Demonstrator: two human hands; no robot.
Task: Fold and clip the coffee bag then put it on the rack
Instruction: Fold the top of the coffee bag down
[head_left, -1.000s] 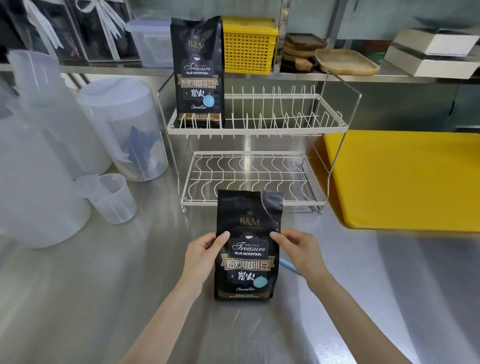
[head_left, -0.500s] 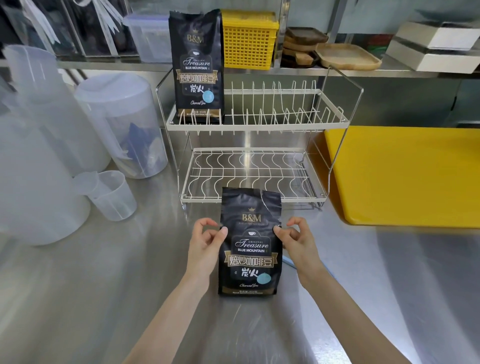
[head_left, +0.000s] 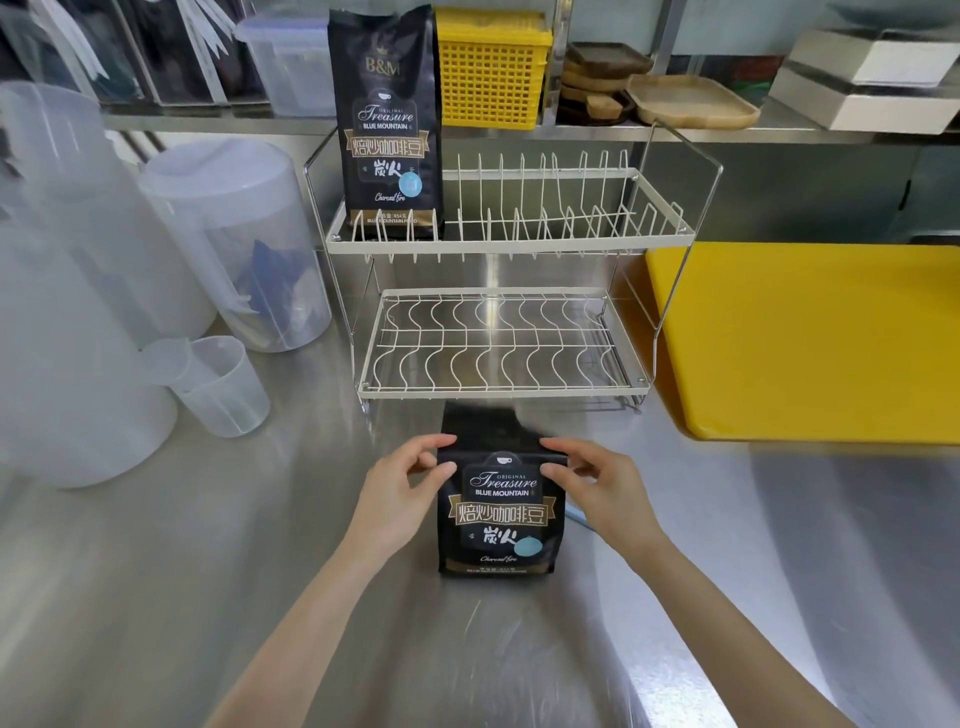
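A black coffee bag (head_left: 500, 514) stands on the steel counter just in front of the white two-tier wire rack (head_left: 498, 241). Its top part is bent backward, away from me, and looks blurred. My left hand (head_left: 402, 491) pinches the bag's upper left edge. My right hand (head_left: 597, 486) pinches the upper right edge. A light blue object (head_left: 576, 516), partly hidden, lies on the counter behind the bag's right side. A second, upright coffee bag (head_left: 387, 124) stands at the left end of the rack's top tier.
Translucent plastic jugs (head_left: 244, 244) and a small measuring cup (head_left: 218, 384) stand at the left. A yellow cutting board (head_left: 810, 338) lies right of the rack. A yellow basket (head_left: 491, 75), wooden trays (head_left: 691, 101) and boxes sit on the back shelf.
Both hands slid up from the bag's middle to its upper edges. The bag's top, upright before, is now folded backward.
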